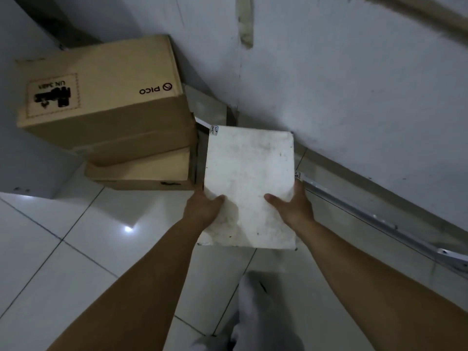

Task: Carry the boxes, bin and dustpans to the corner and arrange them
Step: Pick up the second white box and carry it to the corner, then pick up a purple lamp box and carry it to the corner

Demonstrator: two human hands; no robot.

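Hands grip a white box [249, 186] by its near edges: left hand [205, 207] and right hand [291, 207], thumbs on top, steadying it level (apparently for setting down) just beside the stacked cardboard boxes [106, 102] in the corner.

White box [249, 178] right of 2 stacked boxes [109, 110]
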